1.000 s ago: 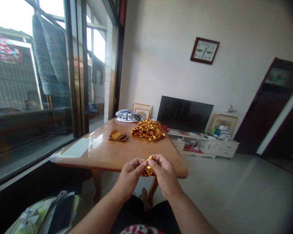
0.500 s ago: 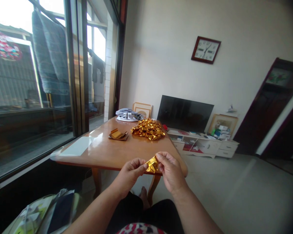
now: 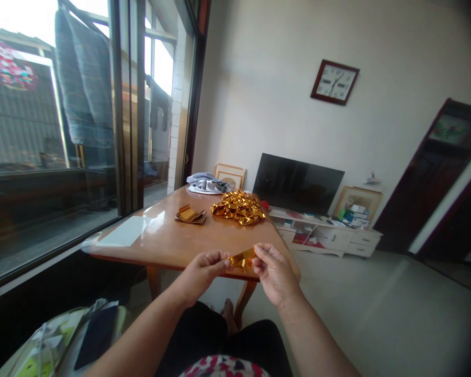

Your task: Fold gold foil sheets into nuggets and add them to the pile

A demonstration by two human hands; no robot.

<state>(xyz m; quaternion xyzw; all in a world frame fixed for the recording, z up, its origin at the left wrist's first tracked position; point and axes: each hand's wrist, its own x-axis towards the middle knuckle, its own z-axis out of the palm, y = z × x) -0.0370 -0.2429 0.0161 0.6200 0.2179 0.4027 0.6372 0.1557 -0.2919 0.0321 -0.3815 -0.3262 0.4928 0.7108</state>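
Between my two hands, at the near edge of the wooden table, stretches a piece of shiny gold foil paper, partly folded. My left hand pinches its left end between thumb and fingers. At the other end, my right hand grips the upper right corner, fingers curled. Farther back on the tabletop lies a heap of folded gold foil pieces. To its left is a small stack of flat gold paper sheets, some curling up.
A pale sheet lies at the table's left side, and folded cloth at the far end. Beyond stand a television and a low white cabinet. A cluttered surface is at lower left, beside the window.
My left hand has moved a little left, away from the right one. The gold foil paper between them is now drawn out wider.
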